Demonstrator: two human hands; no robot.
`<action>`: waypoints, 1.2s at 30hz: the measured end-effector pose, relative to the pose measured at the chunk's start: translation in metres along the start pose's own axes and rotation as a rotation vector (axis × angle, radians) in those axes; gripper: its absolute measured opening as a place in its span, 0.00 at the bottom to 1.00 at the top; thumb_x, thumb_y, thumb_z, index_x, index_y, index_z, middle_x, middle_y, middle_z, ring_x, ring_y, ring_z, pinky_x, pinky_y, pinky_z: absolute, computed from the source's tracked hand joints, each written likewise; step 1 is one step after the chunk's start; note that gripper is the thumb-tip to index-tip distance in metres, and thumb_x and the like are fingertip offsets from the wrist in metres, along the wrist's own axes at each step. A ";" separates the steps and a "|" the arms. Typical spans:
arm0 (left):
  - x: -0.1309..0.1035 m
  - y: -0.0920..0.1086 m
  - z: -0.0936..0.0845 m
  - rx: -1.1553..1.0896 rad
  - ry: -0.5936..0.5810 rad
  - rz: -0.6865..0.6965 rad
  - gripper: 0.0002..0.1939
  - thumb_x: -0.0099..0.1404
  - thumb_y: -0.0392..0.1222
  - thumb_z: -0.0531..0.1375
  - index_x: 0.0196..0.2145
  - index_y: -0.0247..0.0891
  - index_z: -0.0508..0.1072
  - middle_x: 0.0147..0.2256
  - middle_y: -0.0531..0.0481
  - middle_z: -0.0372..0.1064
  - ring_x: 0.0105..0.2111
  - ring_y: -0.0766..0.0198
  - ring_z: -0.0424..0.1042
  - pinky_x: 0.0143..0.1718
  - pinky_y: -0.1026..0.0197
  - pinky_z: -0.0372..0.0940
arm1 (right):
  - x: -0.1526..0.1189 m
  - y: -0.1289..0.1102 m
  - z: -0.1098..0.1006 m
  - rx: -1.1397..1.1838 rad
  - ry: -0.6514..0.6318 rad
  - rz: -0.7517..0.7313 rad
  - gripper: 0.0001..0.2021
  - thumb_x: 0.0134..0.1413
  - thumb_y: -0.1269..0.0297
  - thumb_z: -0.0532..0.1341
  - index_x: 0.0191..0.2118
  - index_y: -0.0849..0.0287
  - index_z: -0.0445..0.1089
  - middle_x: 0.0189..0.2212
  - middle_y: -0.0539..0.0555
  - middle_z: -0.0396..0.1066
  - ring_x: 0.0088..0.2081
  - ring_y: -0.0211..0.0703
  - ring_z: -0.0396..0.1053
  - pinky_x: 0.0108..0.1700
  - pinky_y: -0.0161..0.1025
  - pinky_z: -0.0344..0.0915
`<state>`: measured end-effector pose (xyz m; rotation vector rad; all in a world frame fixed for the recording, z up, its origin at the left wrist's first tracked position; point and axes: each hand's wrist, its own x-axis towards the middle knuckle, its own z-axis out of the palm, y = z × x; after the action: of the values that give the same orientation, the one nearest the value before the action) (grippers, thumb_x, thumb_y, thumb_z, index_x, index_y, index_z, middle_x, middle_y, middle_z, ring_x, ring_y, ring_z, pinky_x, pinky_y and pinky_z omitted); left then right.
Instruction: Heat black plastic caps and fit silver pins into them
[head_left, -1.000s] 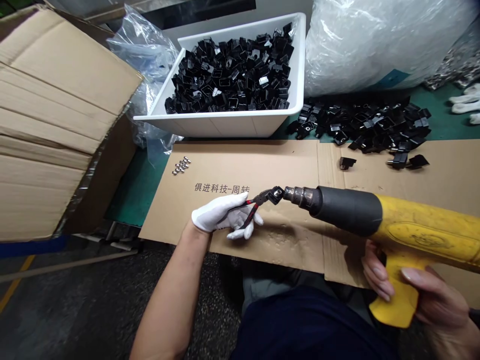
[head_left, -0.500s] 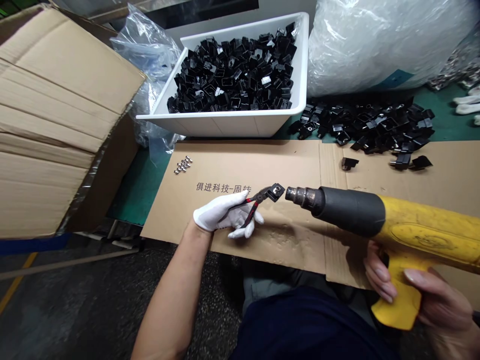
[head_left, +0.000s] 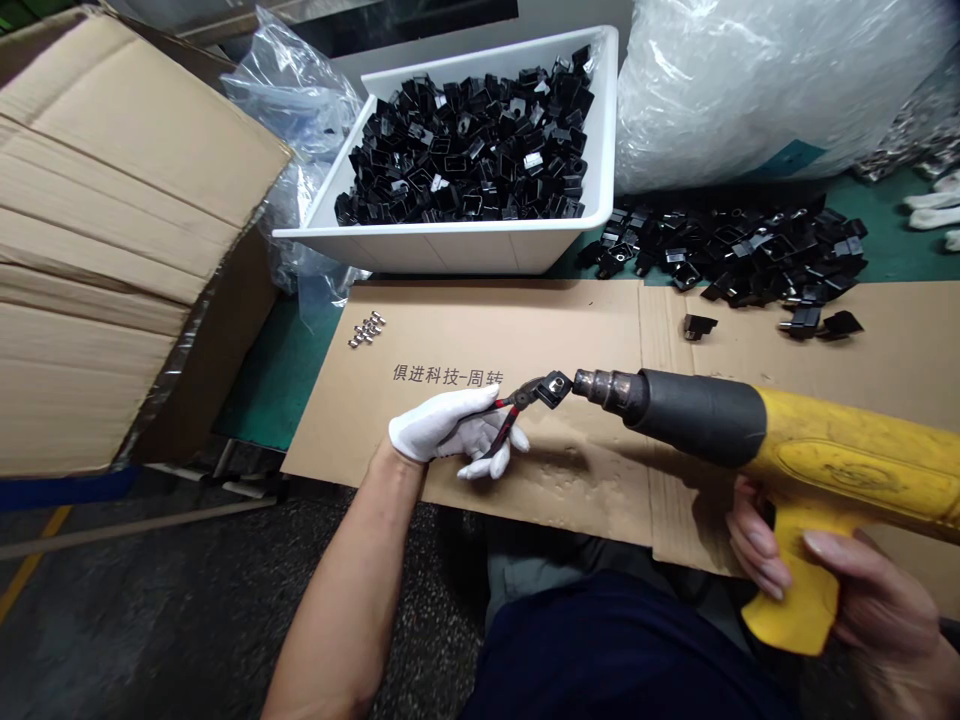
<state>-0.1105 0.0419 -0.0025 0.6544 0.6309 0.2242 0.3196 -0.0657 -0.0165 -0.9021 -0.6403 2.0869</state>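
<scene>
My left hand (head_left: 461,430), in a white glove, is closed around the red-and-black handles of a pair of pliers (head_left: 517,402). In the pliers' jaws sits a small black plastic part (head_left: 554,388) with a round metal piece in its face. My bare right hand (head_left: 840,580) grips the handle of a yellow heat gun (head_left: 862,450). Its stepped metal nozzle (head_left: 607,390) points left, with its tip right beside the black part; whether they touch I cannot tell.
A white bin (head_left: 442,248) full of black parts stands at the back. Right of it lie a pile of black parts (head_left: 750,245) and a big plastic bag (head_left: 765,90). Small metal pieces (head_left: 367,329) lie on the cardboard sheet (head_left: 345,420). A cardboard box (head_left: 127,260) stands left.
The heat gun has shifted slightly left, and the black part in the pliers slightly right and down. The gap between nozzle and part has narrowed.
</scene>
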 end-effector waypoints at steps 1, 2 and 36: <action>0.000 0.000 0.000 -0.003 -0.002 -0.004 0.39 0.75 0.65 0.45 0.48 0.23 0.78 0.29 0.35 0.78 0.16 0.65 0.65 0.20 0.60 0.62 | 0.000 0.000 0.000 0.003 0.001 0.002 0.18 0.62 0.52 0.63 0.54 0.53 0.72 0.32 0.53 0.69 0.26 0.43 0.65 0.29 0.42 0.66; 0.000 0.000 0.000 -0.005 -0.003 -0.008 0.39 0.75 0.65 0.45 0.48 0.23 0.78 0.29 0.35 0.78 0.16 0.64 0.65 0.20 0.60 0.62 | 0.000 0.000 0.000 0.005 0.001 0.004 0.18 0.62 0.53 0.63 0.54 0.53 0.72 0.32 0.53 0.69 0.26 0.43 0.65 0.29 0.42 0.66; -0.011 0.017 -0.004 0.118 0.051 -0.035 0.35 0.78 0.58 0.44 0.47 0.25 0.79 0.27 0.37 0.76 0.17 0.63 0.67 0.21 0.59 0.64 | -0.001 -0.007 0.012 -0.005 0.092 0.017 0.18 0.57 0.52 0.67 0.51 0.54 0.73 0.30 0.52 0.68 0.24 0.41 0.64 0.25 0.40 0.62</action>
<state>-0.1219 0.0527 0.0107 0.7527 0.7076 0.1727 0.3139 -0.0641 -0.0044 -1.0031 -0.5922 2.0464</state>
